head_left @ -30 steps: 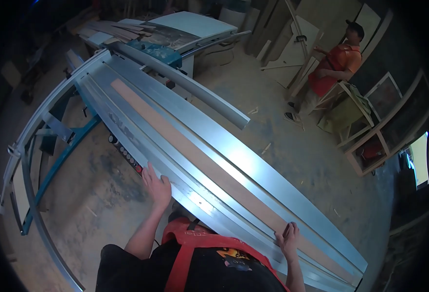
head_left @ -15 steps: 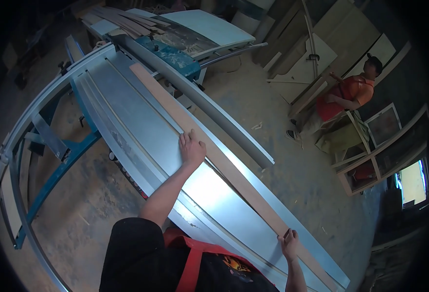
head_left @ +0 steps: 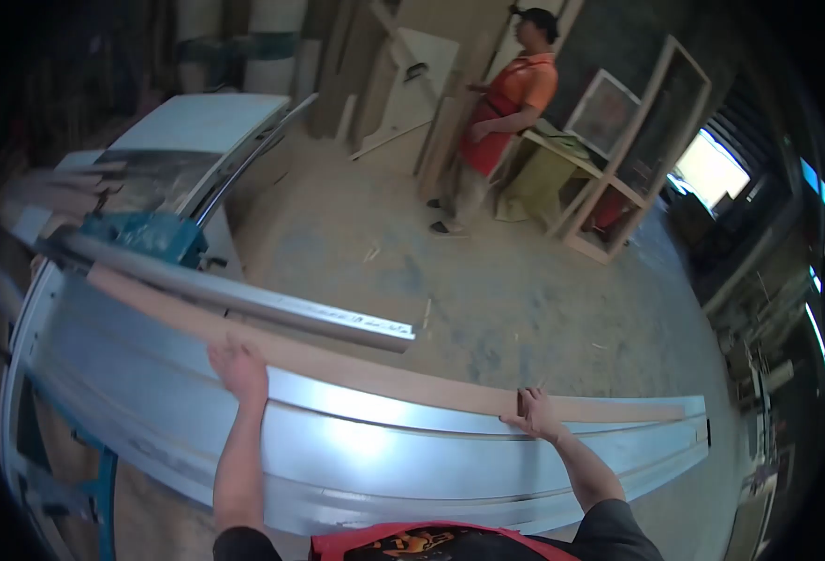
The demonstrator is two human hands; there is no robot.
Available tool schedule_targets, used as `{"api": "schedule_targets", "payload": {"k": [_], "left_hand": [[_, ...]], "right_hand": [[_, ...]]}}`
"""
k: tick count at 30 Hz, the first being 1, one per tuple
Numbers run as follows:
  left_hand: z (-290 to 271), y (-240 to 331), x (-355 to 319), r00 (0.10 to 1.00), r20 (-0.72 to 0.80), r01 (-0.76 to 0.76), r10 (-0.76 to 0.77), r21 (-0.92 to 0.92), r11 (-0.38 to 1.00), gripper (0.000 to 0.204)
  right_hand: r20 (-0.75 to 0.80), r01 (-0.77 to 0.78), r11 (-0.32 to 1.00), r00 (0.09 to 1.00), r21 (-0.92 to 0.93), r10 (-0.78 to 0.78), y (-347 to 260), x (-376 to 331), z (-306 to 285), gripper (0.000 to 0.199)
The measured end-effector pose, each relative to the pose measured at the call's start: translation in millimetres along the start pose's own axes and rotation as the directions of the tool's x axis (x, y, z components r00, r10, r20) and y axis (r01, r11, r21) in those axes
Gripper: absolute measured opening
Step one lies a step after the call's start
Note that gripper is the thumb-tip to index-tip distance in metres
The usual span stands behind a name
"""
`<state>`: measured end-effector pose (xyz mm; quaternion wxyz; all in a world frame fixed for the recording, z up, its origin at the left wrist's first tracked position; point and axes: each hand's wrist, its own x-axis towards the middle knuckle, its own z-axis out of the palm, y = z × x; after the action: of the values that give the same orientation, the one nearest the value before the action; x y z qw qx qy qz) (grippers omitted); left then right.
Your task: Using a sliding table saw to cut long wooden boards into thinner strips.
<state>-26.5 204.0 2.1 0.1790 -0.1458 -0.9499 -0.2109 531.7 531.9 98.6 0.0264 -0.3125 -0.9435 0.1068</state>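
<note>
A long, narrow wooden board [head_left: 384, 379] lies along the far side of the silver metal sliding table [head_left: 338, 449] of a saw. Toward the board's left part, my left hand [head_left: 240, 368] presses against its near edge, with fingers bent over the top; motion blurs them slightly. Farther right, my right hand [head_left: 536, 414] grips the same near edge between thumb and fingers. Both forearms reach across the bare metal. Beyond the board runs a straight metal fence [head_left: 319, 316], at an angle to it.
A teal machine part [head_left: 146, 236] adjoins the fence's left end, before a pale-topped table [head_left: 197, 122]. Another person [head_left: 511, 107] in an orange shirt and red apron stands across the dusty floor. Wooden frames [head_left: 632, 173] lean near them. Teal legs [head_left: 106, 496] support the machine.
My view has swung to the right, so the table and board now run more crosswise. Both hands stay on the board. The other person now appears nearer the middle.
</note>
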Motion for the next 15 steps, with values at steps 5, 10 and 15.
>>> {"api": "schedule_targets", "payload": {"k": [5,10,15], "left_hand": [[18.2,31.5,55.7,0.998,-0.020,-0.061,0.059,-0.079,0.995,0.050],[28.2,-31.9,75.9,0.999,-0.040,0.000,-0.002,-0.046,0.999,0.049],[32.5,-74.5,87.3,0.999,0.035,0.009,-0.006,-0.073,0.997,0.049]], "right_hand": [[-0.048,-0.142,0.966,0.987,0.216,0.156,-37.0,-0.3,16.4,0.071],[-0.147,-0.011,0.989,0.989,0.149,0.033,-78.7,34.7,36.3,0.074],[-0.107,-0.017,0.988,0.994,0.151,0.034,-99.4,49.2,53.7,0.076]]}}
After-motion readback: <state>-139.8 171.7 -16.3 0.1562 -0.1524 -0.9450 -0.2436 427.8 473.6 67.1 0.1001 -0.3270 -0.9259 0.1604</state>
